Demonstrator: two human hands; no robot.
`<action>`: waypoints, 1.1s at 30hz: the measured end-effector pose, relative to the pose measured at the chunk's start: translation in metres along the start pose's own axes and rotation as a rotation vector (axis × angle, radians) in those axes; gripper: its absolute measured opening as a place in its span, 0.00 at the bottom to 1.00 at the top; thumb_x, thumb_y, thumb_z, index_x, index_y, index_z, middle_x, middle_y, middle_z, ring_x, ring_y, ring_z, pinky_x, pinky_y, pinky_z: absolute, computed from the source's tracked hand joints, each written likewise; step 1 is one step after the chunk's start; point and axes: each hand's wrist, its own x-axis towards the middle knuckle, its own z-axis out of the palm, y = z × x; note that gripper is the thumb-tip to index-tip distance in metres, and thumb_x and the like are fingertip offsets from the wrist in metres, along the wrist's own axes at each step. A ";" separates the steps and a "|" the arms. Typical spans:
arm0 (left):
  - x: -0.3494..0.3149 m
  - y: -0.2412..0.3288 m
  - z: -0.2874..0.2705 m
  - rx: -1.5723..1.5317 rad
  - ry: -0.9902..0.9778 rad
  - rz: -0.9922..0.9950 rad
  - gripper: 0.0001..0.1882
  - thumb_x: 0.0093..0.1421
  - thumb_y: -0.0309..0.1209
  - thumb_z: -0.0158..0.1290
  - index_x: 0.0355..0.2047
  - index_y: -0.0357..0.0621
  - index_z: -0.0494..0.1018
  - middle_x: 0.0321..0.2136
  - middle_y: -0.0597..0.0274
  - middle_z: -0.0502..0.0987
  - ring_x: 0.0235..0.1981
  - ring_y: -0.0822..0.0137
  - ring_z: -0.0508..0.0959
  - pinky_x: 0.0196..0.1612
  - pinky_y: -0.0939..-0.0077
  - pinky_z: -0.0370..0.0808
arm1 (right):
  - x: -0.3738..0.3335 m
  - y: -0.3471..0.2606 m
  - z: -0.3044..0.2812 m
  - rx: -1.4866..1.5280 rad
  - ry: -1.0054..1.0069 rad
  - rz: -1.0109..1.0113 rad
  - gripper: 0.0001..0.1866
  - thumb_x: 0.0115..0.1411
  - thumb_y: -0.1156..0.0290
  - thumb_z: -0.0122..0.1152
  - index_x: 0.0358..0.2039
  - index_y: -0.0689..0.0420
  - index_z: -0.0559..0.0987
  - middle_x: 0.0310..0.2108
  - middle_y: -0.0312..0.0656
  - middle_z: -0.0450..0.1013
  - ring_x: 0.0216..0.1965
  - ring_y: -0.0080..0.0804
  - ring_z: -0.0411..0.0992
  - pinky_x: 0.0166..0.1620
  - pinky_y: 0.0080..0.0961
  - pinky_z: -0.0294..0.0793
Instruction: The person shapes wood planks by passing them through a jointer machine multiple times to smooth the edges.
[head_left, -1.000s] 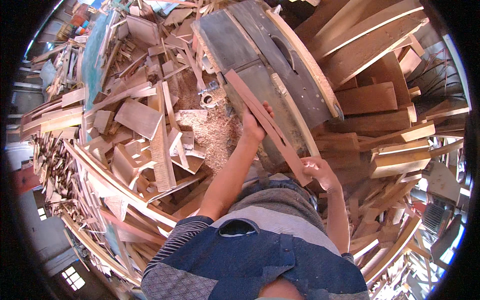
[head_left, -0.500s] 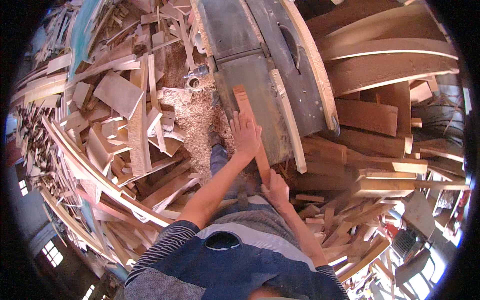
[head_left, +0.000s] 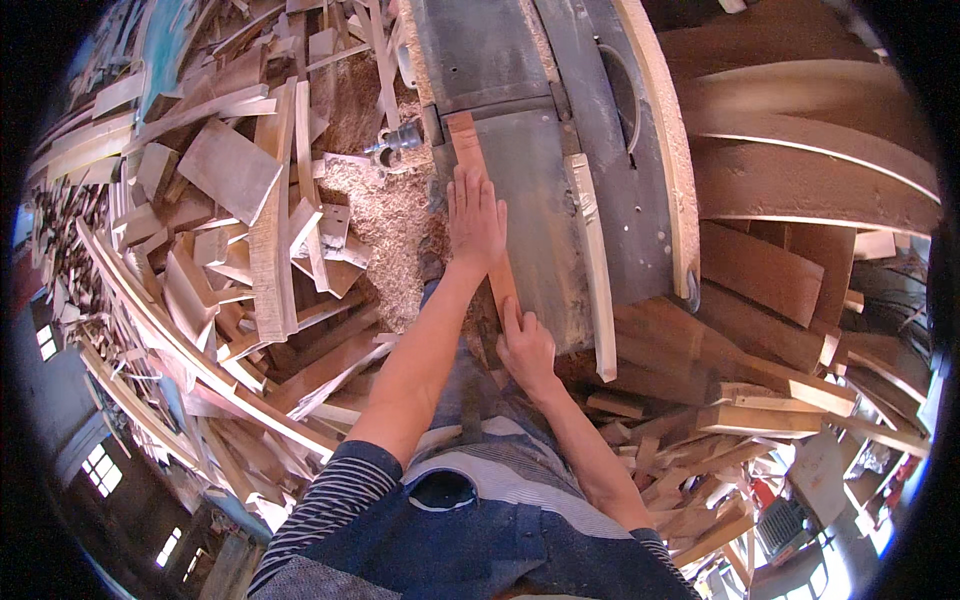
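A narrow reddish-brown wooden strip lies lengthwise on the dark metal bed of a jointer-like machine, along its left side. My left hand rests flat on top of the strip, its fingers stretched toward the far end. At the strip's near end, my right hand is closed round it, partly hiding that end. The strip's far end is close to a dark slot that crosses the bed. A pale wooden batten runs along the bed, to the right of the strip.
Offcuts are heaped on the left, beside wood shavings on the floor. Large curved boards are stacked to the right of the machine. A small metal fitting sticks out at the machine's left side.
Both hands and the wooden strip have moved forward along the bed, bringing the strip's far end near the cross slot. The view has also shifted slightly.
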 end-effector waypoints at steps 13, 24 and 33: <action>0.104 -0.044 0.008 -0.019 0.088 0.033 0.29 0.69 0.35 0.50 0.63 0.25 0.63 0.66 0.36 0.60 0.71 0.33 0.55 0.72 0.40 0.54 | 0.107 0.001 0.003 -0.013 0.011 0.004 0.40 0.48 0.74 0.65 0.65 0.61 0.70 0.33 0.48 0.68 0.30 0.46 0.75 0.31 0.41 0.79; 0.185 -0.078 0.017 -0.049 0.186 0.127 0.26 0.69 0.35 0.50 0.61 0.28 0.65 0.65 0.38 0.63 0.70 0.30 0.57 0.70 0.41 0.60 | 0.195 -0.001 -0.008 -0.048 0.100 -0.038 0.34 0.51 0.76 0.62 0.61 0.64 0.74 0.29 0.46 0.69 0.25 0.42 0.74 0.26 0.35 0.77; 0.244 -0.107 0.032 -0.025 0.266 0.150 0.25 0.69 0.37 0.52 0.60 0.31 0.68 0.63 0.35 0.65 0.70 0.32 0.58 0.71 0.44 0.59 | 0.257 -0.003 -0.012 -0.080 0.116 -0.044 0.37 0.48 0.75 0.63 0.63 0.61 0.72 0.30 0.47 0.69 0.24 0.43 0.74 0.25 0.38 0.77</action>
